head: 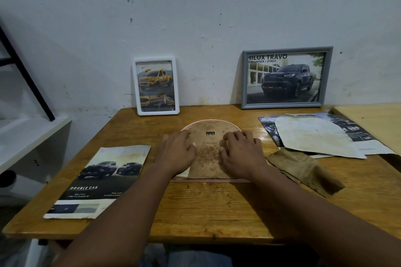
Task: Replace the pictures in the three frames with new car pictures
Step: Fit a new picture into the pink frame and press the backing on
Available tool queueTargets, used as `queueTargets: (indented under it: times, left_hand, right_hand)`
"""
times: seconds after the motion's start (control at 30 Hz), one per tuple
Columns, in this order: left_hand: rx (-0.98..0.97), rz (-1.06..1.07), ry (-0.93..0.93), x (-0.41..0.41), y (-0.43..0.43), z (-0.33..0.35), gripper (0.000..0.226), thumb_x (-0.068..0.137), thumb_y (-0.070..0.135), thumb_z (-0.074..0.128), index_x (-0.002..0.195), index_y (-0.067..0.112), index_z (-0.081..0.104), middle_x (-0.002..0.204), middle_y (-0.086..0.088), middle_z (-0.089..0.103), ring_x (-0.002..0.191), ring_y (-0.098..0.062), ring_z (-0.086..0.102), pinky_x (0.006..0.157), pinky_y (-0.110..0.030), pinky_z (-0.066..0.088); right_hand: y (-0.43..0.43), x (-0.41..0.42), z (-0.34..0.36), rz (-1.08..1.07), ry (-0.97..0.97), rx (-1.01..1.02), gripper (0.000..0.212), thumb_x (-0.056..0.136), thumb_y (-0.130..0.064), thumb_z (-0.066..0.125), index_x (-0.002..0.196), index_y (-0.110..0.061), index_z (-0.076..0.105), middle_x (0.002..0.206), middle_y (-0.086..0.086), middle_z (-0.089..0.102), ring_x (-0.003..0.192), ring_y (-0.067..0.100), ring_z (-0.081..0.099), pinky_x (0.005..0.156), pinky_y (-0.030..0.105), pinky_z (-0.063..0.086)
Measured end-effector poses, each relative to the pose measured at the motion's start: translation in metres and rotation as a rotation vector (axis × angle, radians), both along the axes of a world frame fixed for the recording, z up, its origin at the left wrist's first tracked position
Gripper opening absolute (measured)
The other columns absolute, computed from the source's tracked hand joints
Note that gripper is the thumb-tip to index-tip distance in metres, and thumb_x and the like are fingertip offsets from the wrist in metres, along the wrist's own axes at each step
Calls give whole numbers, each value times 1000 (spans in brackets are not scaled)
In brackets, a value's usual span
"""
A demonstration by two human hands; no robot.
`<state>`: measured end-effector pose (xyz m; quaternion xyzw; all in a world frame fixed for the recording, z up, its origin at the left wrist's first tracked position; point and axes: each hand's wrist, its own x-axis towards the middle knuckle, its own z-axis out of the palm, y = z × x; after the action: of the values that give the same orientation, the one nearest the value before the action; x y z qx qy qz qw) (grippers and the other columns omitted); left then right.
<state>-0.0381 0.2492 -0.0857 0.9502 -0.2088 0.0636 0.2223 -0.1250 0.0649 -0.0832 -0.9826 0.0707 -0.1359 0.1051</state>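
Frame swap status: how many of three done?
Looks done: white frame and grey frame stand against the wall showing truck pictures. In hand: arched frame lies face down, left hand and right hand on its back. Left: finishing that one and standing it up; whether its picture is swapped isn't visible.

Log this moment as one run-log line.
arched frame: face down on table | left hand, right hand: on its back, fingers bent | white frame, grey frame: against wall, truck pictures in
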Motion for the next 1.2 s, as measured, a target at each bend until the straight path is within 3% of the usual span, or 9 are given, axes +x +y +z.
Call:
queueTargets:
  times: [0.1,0.27,0.43,0.57,0.67,0.83,0.97,1.2]
  left_hand:
    - [99,-4,-4,-4,-3,-3,56,102,51,43,153,28,39,157,5,42,137,-28,34,103,-45,39]
    - [32,48,0,-1,-8,-2,55,101,52,49,151,31,41,149,5,52,132,-26,38,100,-45,42]
    - [6,134,-2,0,-14,-1,56,99,54,53,148,28,45,140,0,59,129,-29,45,96,-44,45]
    - [-54,181,14,5,-14,-5,60,95,57,58,147,28,47,140,0,60,131,-30,46,97,-44,46]
    - [-82,170,26,8,-12,-6,62,94,58,59,147,29,47,141,1,60,133,-31,46,100,-46,46]
    - [-125,93,58,7,-4,-6,59,96,52,58,150,34,42,146,5,55,138,-33,42,107,-49,39]
    - [-11,-12,81,-1,3,-5,65,95,61,55,152,35,39,157,7,42,141,-31,32,109,-46,30]
    - [197,-61,128,-9,0,5,71,98,67,42,159,36,23,166,6,24,145,-32,19,111,-50,30]
  right_hand:
    - [-4,7,-2,52,55,16,46,99,-48,33,136,-23,40,145,5,43,134,25,33,105,46,32]
    - [-7,12,-3,63,40,61,54,98,-54,40,142,-22,37,147,7,45,134,28,37,104,44,38]
    - [-18,3,-4,154,124,343,86,80,-78,51,148,-30,29,157,2,30,141,26,32,108,48,39]
    - [-16,-6,-10,206,108,309,94,69,-87,53,145,-35,32,157,-3,27,145,23,24,112,53,36]
    - [-17,-2,-9,189,133,313,101,62,-90,56,144,-37,32,157,-3,26,143,23,27,110,53,39]
    - [-14,4,-8,153,154,344,101,63,-84,64,145,-35,32,157,-2,25,141,24,31,109,48,40]
    - [-14,8,-7,151,193,350,100,64,-82,64,145,-35,31,158,-3,22,143,25,28,111,50,37]
    - [-12,3,-6,152,166,378,94,73,-73,67,148,-31,29,159,1,23,146,26,23,114,54,32]
